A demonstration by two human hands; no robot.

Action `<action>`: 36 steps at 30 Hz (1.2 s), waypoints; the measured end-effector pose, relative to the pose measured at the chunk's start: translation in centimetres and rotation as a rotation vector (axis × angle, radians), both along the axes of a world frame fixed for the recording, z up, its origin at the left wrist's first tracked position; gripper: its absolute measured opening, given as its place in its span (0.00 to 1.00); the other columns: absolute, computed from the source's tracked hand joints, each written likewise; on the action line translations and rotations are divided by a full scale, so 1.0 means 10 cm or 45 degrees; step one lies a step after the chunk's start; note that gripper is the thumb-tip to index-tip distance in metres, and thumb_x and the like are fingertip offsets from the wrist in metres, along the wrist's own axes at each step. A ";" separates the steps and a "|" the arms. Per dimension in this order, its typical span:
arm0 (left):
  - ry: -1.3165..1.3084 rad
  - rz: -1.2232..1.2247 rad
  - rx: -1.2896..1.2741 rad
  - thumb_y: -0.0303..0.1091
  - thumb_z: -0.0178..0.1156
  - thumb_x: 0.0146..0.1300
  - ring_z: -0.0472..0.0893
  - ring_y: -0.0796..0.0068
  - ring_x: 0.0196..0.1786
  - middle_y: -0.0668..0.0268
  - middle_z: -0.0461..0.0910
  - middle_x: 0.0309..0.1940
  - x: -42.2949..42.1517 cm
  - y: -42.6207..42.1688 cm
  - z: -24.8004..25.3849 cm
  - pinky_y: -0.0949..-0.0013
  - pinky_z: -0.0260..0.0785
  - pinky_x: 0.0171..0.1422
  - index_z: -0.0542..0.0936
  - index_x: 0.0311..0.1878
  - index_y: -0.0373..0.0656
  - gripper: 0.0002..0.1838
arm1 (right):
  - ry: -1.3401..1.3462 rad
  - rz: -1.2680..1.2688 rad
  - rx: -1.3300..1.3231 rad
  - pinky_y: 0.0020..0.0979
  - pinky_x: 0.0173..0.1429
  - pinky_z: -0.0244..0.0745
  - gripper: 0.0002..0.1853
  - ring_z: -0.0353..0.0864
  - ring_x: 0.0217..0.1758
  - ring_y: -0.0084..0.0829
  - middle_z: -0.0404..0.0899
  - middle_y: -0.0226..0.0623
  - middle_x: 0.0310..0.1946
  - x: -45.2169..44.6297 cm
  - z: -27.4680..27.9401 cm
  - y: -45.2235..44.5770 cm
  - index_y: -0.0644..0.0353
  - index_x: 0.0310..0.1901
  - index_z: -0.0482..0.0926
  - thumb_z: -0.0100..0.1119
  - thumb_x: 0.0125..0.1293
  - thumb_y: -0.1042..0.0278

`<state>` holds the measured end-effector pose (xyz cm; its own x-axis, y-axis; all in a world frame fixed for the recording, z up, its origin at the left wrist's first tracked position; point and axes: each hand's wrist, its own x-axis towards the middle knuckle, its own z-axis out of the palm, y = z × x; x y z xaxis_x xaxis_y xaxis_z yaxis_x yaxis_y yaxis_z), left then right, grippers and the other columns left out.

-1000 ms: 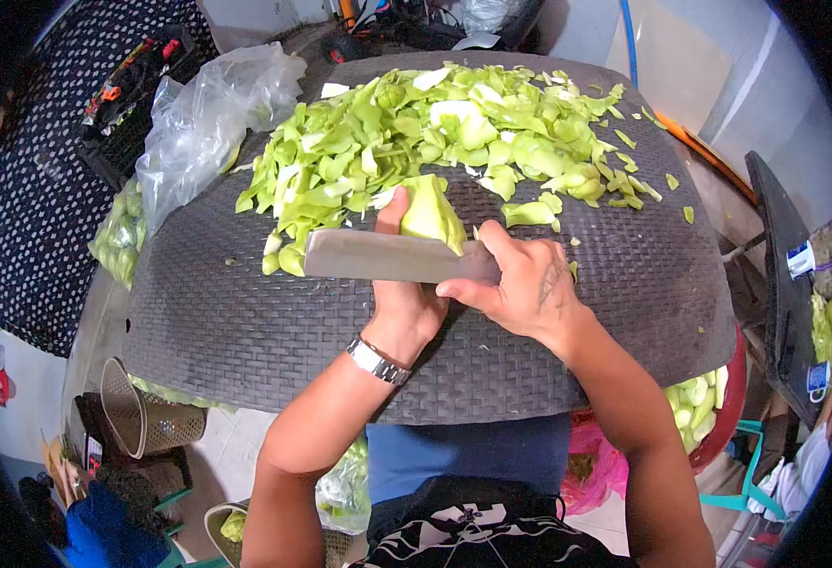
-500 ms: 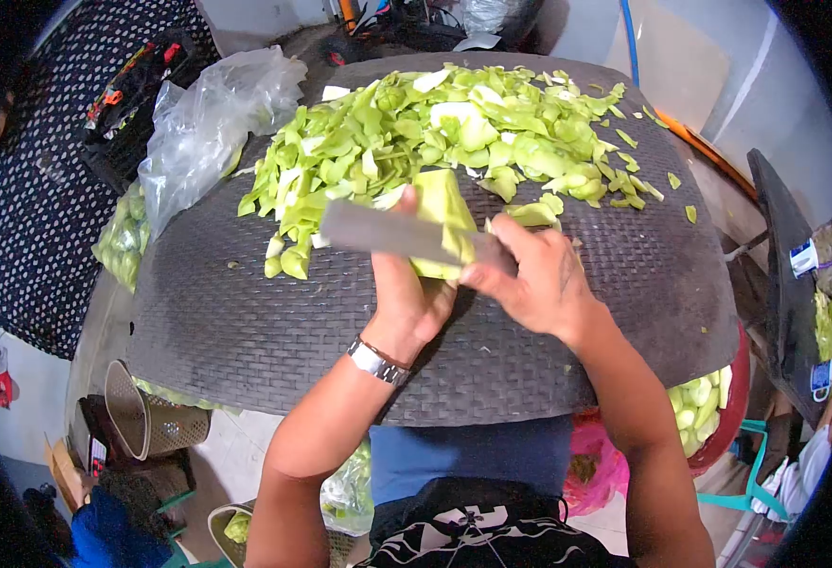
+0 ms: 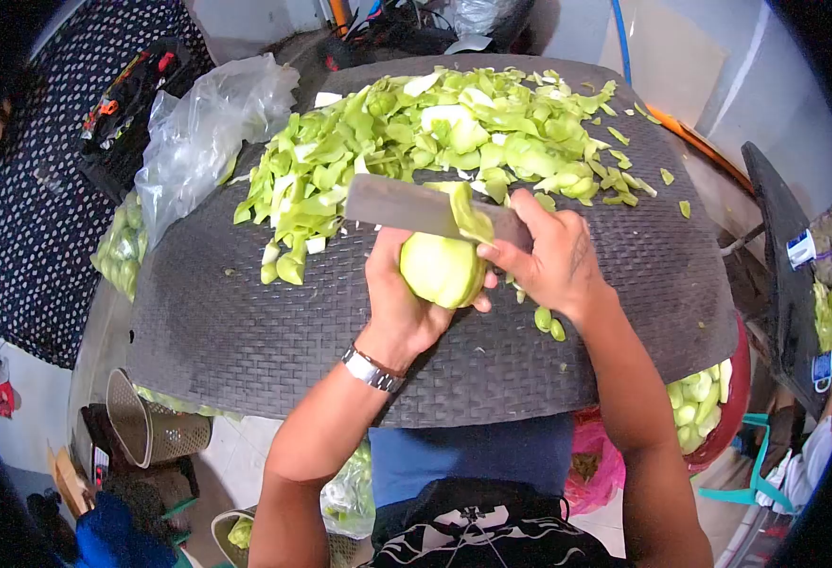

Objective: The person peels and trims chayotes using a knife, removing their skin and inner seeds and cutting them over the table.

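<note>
My left hand [image 3: 395, 308] is wrapped round a pale green, partly peeled chayote [image 3: 440, 273], held above the dark woven tabletop [image 3: 293, 327]. In my right hand [image 3: 560, 260] is a knife [image 3: 397, 204] with a broad rectangular blade pointing left, just above the chayote. A curled strip of peel [image 3: 473, 222] rests against the blade near my right thumb. Beyond both hands spreads a wide heap of green peelings [image 3: 388, 133]. Two small green pieces [image 3: 548, 324] lie on the tabletop below my right hand.
A clear plastic bag [image 3: 212, 123] lies over the table's left edge, above a bag of green chayotes [image 3: 123, 241]. Below the right edge stands a red tub [image 3: 740, 398] holding peeled pieces [image 3: 695, 407]. A beige basket [image 3: 175, 426] sits on the floor at left.
The chayote has turned in my left hand, so its rounded pale side now faces up. The knife has shifted slightly up and right, with a peel strip on it. Small pieces have appeared below my right hand.
</note>
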<state>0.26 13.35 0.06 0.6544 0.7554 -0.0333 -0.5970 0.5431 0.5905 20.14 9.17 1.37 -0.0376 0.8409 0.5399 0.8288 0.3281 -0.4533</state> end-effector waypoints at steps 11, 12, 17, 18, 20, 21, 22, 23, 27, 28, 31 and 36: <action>0.185 0.130 -0.058 0.68 0.49 0.74 0.86 0.56 0.45 0.54 0.85 0.49 -0.03 0.15 0.13 0.55 0.82 0.43 0.80 0.61 0.43 0.36 | 0.421 -0.386 -1.015 0.38 0.39 0.76 0.44 0.78 0.26 0.36 0.76 0.39 0.20 0.53 0.30 0.00 0.70 0.28 0.80 0.52 0.73 0.25; 0.225 0.144 -0.067 0.67 0.49 0.75 0.86 0.56 0.45 0.54 0.85 0.49 -0.02 0.18 0.13 0.55 0.81 0.43 0.80 0.61 0.43 0.35 | 0.458 -0.397 -1.029 0.38 0.38 0.76 0.44 0.78 0.26 0.36 0.76 0.37 0.20 0.52 0.32 -0.01 0.69 0.28 0.80 0.52 0.73 0.24; 0.262 0.197 -0.172 0.63 0.49 0.78 0.87 0.53 0.48 0.53 0.86 0.50 -0.05 0.22 0.08 0.53 0.81 0.54 0.80 0.62 0.44 0.31 | 0.608 0.007 -0.846 0.40 0.33 0.76 0.39 0.81 0.24 0.42 0.78 0.41 0.19 0.30 0.17 0.03 0.64 0.30 0.80 0.59 0.68 0.24; 0.247 0.208 -0.191 0.62 0.53 0.77 0.87 0.53 0.50 0.54 0.86 0.51 -0.06 0.23 0.06 0.52 0.81 0.58 0.80 0.61 0.44 0.29 | 0.458 0.044 -0.650 0.41 0.33 0.78 0.38 0.83 0.25 0.45 0.80 0.44 0.20 0.13 0.17 -0.01 0.62 0.31 0.80 0.61 0.67 0.24; 0.107 0.262 -0.206 0.61 0.56 0.76 0.88 0.54 0.49 0.56 0.87 0.50 -0.05 0.29 -0.12 0.51 0.81 0.59 0.81 0.59 0.45 0.28 | 0.136 0.048 -0.372 0.46 0.35 0.81 0.36 0.87 0.28 0.52 0.83 0.50 0.22 -0.13 0.11 -0.09 0.59 0.36 0.80 0.65 0.63 0.24; 0.036 0.286 -0.212 0.61 0.57 0.75 0.88 0.55 0.49 0.57 0.87 0.49 -0.05 0.30 -0.14 0.50 0.81 0.59 0.81 0.58 0.45 0.27 | -0.037 0.012 -0.290 0.51 0.37 0.83 0.36 0.88 0.30 0.57 0.84 0.53 0.23 -0.22 0.07 -0.12 0.57 0.39 0.80 0.67 0.61 0.24; -0.004 0.154 -0.240 0.60 0.60 0.74 0.88 0.58 0.48 0.59 0.89 0.47 -0.09 0.32 -0.14 0.51 0.82 0.60 0.83 0.56 0.46 0.26 | -0.138 0.027 -0.308 0.56 0.39 0.84 0.38 0.89 0.32 0.58 0.85 0.53 0.24 -0.28 0.10 -0.15 0.58 0.46 0.79 0.66 0.60 0.23; 0.007 0.158 -0.220 0.60 0.60 0.74 0.89 0.59 0.48 0.60 0.89 0.46 -0.09 0.30 -0.14 0.52 0.82 0.60 0.83 0.55 0.46 0.25 | -0.138 0.042 -0.297 0.56 0.40 0.84 0.38 0.89 0.32 0.58 0.85 0.53 0.25 -0.31 0.07 -0.16 0.58 0.46 0.79 0.66 0.61 0.23; 0.050 0.158 -0.208 0.59 0.61 0.73 0.89 0.63 0.48 0.61 0.89 0.47 -0.05 0.25 -0.07 0.56 0.83 0.57 0.83 0.54 0.48 0.23 | -0.173 0.038 -0.237 0.56 0.39 0.83 0.40 0.89 0.32 0.58 0.86 0.53 0.26 -0.33 0.00 -0.13 0.57 0.46 0.78 0.64 0.59 0.20; 0.072 0.193 -0.210 0.58 0.61 0.73 0.89 0.63 0.48 0.61 0.89 0.47 -0.04 0.23 -0.07 0.57 0.83 0.57 0.83 0.55 0.48 0.24 | -0.180 0.025 -0.213 0.56 0.38 0.83 0.40 0.89 0.32 0.58 0.86 0.53 0.26 -0.33 -0.03 -0.12 0.57 0.46 0.78 0.64 0.59 0.20; 0.073 0.208 -0.168 0.59 0.61 0.72 0.88 0.64 0.47 0.62 0.88 0.47 -0.05 0.23 -0.13 0.58 0.83 0.55 0.82 0.57 0.48 0.25 | -0.218 -0.007 -0.181 0.55 0.38 0.83 0.40 0.89 0.32 0.56 0.87 0.51 0.26 -0.36 -0.03 -0.13 0.56 0.45 0.78 0.64 0.58 0.20; 0.126 0.326 -0.155 0.58 0.56 0.75 0.87 0.64 0.47 0.62 0.87 0.47 -0.03 0.20 -0.13 0.57 0.83 0.53 0.80 0.60 0.46 0.26 | -0.241 -0.155 -0.189 0.53 0.41 0.83 0.37 0.89 0.33 0.56 0.86 0.50 0.25 -0.25 -0.03 -0.06 0.56 0.42 0.79 0.64 0.61 0.22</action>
<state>0.01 15.35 -1.20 0.4318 0.8822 -0.1878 -0.6666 0.4524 0.5924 17.59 8.56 1.02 -0.0200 0.9149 0.4031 0.9325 0.1625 -0.3227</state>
